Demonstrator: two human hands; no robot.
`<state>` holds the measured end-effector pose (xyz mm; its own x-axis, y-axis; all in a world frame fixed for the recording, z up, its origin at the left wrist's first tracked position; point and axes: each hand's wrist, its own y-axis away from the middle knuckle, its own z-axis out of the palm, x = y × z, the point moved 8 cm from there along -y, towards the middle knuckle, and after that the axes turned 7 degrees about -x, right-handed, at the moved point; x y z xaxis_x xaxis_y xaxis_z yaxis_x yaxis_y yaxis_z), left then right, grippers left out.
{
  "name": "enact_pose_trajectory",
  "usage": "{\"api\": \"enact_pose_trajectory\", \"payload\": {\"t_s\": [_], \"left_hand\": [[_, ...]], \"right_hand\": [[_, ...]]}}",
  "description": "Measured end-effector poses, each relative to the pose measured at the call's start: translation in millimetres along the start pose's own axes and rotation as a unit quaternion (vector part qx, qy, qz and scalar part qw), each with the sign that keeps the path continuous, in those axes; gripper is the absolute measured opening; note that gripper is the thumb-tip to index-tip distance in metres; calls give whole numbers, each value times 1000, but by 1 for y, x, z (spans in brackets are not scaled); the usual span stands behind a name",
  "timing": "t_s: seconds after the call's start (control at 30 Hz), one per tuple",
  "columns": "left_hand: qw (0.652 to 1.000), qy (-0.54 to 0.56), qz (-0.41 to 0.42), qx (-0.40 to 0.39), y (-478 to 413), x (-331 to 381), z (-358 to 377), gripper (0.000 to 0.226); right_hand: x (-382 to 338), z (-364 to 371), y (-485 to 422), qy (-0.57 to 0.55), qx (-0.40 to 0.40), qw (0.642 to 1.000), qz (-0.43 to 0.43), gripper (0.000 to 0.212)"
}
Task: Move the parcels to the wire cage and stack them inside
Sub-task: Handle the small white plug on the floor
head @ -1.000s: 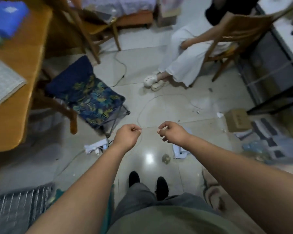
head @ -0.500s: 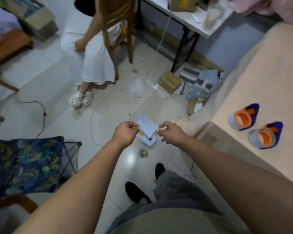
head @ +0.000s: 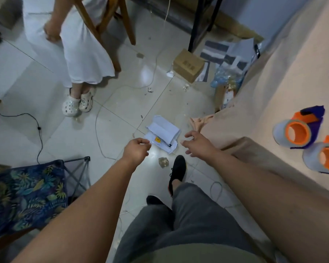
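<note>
Small pile of white plastic mailer parcels (head: 162,130) lies on the pale glossy tiled floor (head: 122,103), just ahead of a black lace-up shoe (head: 178,169). A brown cardboard box (head: 188,65) sits further back, near a black table leg.

Left hand (head: 136,150) hangs left of the pile w/ fingers curled in, thumb on forefinger; nothing seen in its grip. Right hand (head: 197,145) is at the pile's right w/ fingers spread, slightly bent, holding nothing. Neither hand is on the parcels.

Other bits: blue leaf-print fabric folding stool (head: 27,190) bottom left. Beige sheet-covered bed (head: 273,82) at right, carrying two orange-and-purple knit slippers (head: 300,130).
</note>
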<state>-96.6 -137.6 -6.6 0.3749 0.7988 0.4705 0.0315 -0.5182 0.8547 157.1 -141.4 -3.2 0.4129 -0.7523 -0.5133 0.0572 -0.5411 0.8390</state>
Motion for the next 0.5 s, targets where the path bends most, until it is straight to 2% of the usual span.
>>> {"api": "enact_pose_trajectory", "payload": {"t_s": [0.2, 0.5], "left_hand": [[999, -28, -21, 18, -105, 12, -6, 28], [989, -146, 10, 2, -315, -15, 9, 34]], "right_hand": [[5, -6, -106, -21, -3, 999, 45, 34], [89, 33, -305, -47, 11, 995, 91, 44]]}}
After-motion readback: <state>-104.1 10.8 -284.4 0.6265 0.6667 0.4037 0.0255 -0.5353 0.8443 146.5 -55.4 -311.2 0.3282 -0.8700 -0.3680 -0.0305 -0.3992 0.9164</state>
